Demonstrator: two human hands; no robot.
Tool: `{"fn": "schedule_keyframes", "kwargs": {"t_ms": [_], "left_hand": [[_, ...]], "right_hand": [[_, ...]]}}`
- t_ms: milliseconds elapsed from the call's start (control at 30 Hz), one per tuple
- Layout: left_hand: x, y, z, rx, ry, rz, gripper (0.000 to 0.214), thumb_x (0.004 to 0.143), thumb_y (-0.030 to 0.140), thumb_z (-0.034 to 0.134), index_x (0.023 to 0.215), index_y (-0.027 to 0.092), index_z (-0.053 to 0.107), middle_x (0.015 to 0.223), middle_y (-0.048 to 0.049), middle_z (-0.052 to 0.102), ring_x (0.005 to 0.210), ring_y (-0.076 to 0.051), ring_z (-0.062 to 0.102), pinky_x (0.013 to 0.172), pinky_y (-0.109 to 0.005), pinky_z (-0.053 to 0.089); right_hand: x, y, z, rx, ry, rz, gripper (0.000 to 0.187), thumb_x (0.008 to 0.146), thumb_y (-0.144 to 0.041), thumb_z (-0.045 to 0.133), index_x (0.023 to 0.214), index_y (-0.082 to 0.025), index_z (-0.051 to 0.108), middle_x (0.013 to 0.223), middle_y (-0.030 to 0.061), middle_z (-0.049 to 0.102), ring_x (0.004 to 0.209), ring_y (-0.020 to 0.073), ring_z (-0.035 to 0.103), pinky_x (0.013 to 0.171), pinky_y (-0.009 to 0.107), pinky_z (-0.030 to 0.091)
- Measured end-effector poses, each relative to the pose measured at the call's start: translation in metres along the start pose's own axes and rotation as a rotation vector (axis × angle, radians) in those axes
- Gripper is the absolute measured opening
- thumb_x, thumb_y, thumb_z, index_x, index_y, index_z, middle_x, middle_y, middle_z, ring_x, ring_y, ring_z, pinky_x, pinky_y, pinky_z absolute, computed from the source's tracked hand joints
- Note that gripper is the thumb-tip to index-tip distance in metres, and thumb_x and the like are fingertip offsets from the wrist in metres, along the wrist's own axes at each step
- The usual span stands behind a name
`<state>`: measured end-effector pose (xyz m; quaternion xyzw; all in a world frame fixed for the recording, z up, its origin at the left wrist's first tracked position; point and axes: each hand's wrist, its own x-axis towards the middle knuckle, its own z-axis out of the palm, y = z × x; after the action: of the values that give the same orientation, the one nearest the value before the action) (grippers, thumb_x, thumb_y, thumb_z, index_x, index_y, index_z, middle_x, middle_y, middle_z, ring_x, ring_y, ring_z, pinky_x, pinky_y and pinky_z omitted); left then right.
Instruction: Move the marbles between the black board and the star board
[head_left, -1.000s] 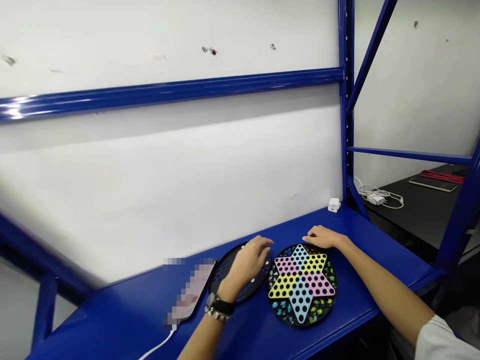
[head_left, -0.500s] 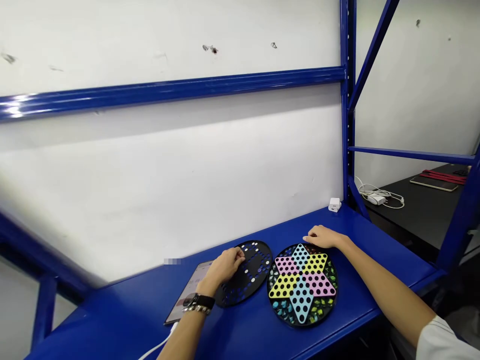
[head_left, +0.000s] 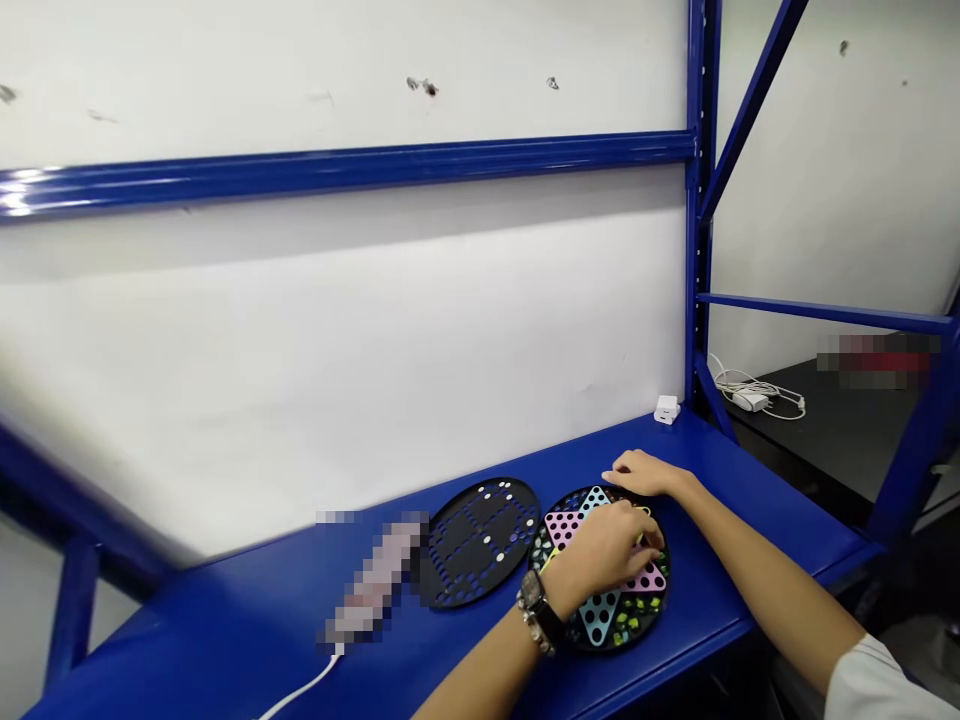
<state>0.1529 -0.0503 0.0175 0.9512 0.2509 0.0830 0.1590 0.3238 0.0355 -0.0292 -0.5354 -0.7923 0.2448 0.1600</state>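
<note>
Head view: left hand (head_left: 607,548) curled over star board (head_left: 600,620), grip unclear; right hand (head_left: 643,473) flat, released, on far rim.

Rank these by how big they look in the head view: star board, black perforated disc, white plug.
1. star board and black perforated disc: nearly alike. The board looks slightly wider, but it lies nearer and the left hand covers part of it, so they are left unranked.
2. white plug: by far the smallest.

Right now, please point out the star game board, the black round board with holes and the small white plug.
star game board (head_left: 598,618), head view, on its light blue tip nearest the person
black round board (head_left: 480,540), head view, on its middle
white plug (head_left: 666,409), head view, on its front face
</note>
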Motion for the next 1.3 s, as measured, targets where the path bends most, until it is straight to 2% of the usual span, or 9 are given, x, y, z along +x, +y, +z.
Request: {"fn": "schedule_keyframes", "kwargs": {"t_ms": [100, 367, 467, 600, 800, 933, 1133, 1233, 1300], "left_hand": [[0.005, -0.002, 0.003, 0.021, -0.041, 0.009, 0.012, 0.083, 0.023, 0.067, 0.088, 0.024, 0.078, 0.090, -0.0001, 0.077, 0.080, -0.017, 0.068, 0.072, -0.025, 0.048], [-0.010, -0.010, -0.009, 0.042, 0.000, 0.036, 0.018, 0.092, 0.026, 0.058, 0.093, 0.023, 0.076, 0.097, -0.0029, 0.075, 0.090, -0.018, 0.066, 0.081, -0.026, 0.047], [-0.035, -0.025, -0.030, 0.036, 0.085, -0.127, 0.022, 0.094, 0.029, 0.053, 0.096, 0.024, 0.074, 0.101, -0.0030, 0.073, 0.095, -0.019, 0.064, 0.085, -0.027, 0.046], [-0.086, -0.065, -0.057, 0.032, 0.116, -0.466, 0.021, 0.087, 0.034, 0.054, 0.094, 0.023, 0.070, 0.099, -0.0042, 0.072, 0.091, -0.021, 0.064, 0.077, -0.028, 0.045], [-0.144, -0.106, -0.051, -0.127, -0.126, -0.657, 0.020, 0.075, 0.039, 0.060, 0.081, 0.021, 0.066, 0.082, -0.0013, 0.070, 0.075, -0.019, 0.063, 0.067, -0.026, 0.044], [-0.148, -0.097, -0.043, -0.124, -0.080, -0.651, 0.031, 0.083, 0.048, 0.049, 0.079, 0.021, 0.064, 0.079, -0.0023, 0.070, 0.074, -0.018, 0.063, 0.067, -0.026, 0.043], [-0.144, -0.075, -0.044, -0.068, -0.059, -0.654, 0.024, 0.076, 0.046, 0.060, 0.075, 0.022, 0.060, 0.079, -0.0011, 0.068, 0.074, -0.019, 0.060, 0.064, -0.026, 0.038], [-0.145, -0.075, -0.049, 0.013, 0.051, -0.642, 0.022, 0.084, 0.043, 0.051, 0.078, 0.023, 0.058, 0.082, -0.0022, 0.066, 0.076, -0.020, 0.059, 0.067, -0.029, 0.039], [-0.144, -0.077, -0.056, 0.086, 0.204, -0.620, 0.022, 0.086, 0.042, 0.046, 0.079, 0.023, 0.053, 0.082, -0.0023, 0.064, 0.076, -0.020, 0.057, 0.069, -0.030, 0.040]], "right_hand": [[-0.001, -0.001, -0.001, 0.002, -0.008, 0.009, 0.049, 0.092, -0.052, 0.047, 0.058, -0.017, 0.051, 0.055, -0.0013, 0.051, 0.056, 0.0114, 0.041, 0.055, 0.026, 0.027], [-0.001, -0.002, 0.000, 0.001, -0.001, 0.010, 0.051, 0.092, -0.054, 0.047, 0.056, -0.018, 0.047, 0.053, -0.0025, 0.046, 0.054, 0.0110, 0.036, 0.055, 0.027, 0.025], [0.000, 0.000, 0.000, 0.005, 0.001, -0.016, 0.051, 0.092, -0.054, 0.045, 0.056, -0.018, 0.043, 0.053, -0.0030, 0.043, 0.054, 0.0110, 0.037, 0.055, 0.026, 0.026], [-0.001, 0.002, 0.000, 0.029, -0.013, -0.016, 0.051, 0.092, -0.055, 0.045, 0.056, -0.019, 0.040, 0.053, -0.0028, 0.043, 0.053, 0.0110, 0.037, 0.055, 0.027, 0.026], [-0.003, -0.002, -0.001, 0.019, -0.019, -0.006, 0.051, 0.091, -0.055, 0.045, 0.056, -0.019, 0.037, 0.053, -0.0030, 0.041, 0.053, 0.0111, 0.036, 0.055, 0.027, 0.026], [-0.006, -0.006, -0.004, 0.009, -0.020, 0.005, 0.052, 0.091, -0.057, 0.044, 0.056, -0.019, 0.037, 0.053, -0.0029, 0.041, 0.054, 0.0116, 0.037, 0.057, 0.027, 0.028], [-0.005, -0.005, -0.004, 0.019, -0.028, 0.011, 0.052, 0.091, -0.059, 0.044, 0.057, -0.019, 0.040, 0.055, -0.0022, 0.043, 0.054, 0.0117, 0.037, 0.056, 0.027, 0.028], [-0.004, -0.003, -0.003, 0.022, -0.027, 0.013, 0.053, 0.091, -0.060, 0.045, 0.057, -0.019, 0.042, 0.054, -0.0025, 0.042, 0.054, 0.0117, 0.036, 0.056, 0.027, 0.027], [-0.004, -0.003, -0.003, 0.021, -0.023, 0.005, 0.054, 0.091, -0.060, 0.045, 0.056, -0.019, 0.043, 0.053, -0.0027, 0.041, 0.053, 0.0115, 0.036, 0.056, 0.027, 0.027]]}}
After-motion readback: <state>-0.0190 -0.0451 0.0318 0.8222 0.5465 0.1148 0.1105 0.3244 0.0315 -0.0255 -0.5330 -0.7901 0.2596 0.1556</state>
